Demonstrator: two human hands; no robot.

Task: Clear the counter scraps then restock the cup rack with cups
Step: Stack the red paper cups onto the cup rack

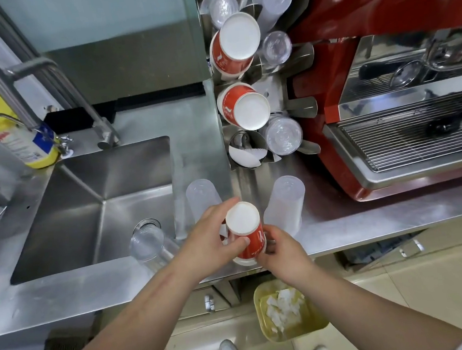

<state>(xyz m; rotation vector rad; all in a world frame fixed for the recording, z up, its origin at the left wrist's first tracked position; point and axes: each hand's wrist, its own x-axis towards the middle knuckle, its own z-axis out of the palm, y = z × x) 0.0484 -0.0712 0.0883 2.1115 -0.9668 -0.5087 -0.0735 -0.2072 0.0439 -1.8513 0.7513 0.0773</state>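
A stack of red paper cups (248,230) stands upside down near the counter's front edge. My left hand (212,242) grips its upper part, thumb across the red wall. My right hand (282,250) holds the lower part from the right. Behind it the steel cup rack (303,107) holds two red cup stacks (237,47) and clear plastic cups (283,135); one lower slot (245,149) shows only a white piece inside. Frosted plastic cup stacks (285,202) stand inverted on the counter at either side, and clear cups (147,240) lie at the sink's corner.
A steel sink (92,203) with tap lies to the left, a soap bottle (27,145) beside it. A red espresso machine (385,105) fills the right. On the floor below stands a yellow bin (289,312) with white scraps, next to my shoes.
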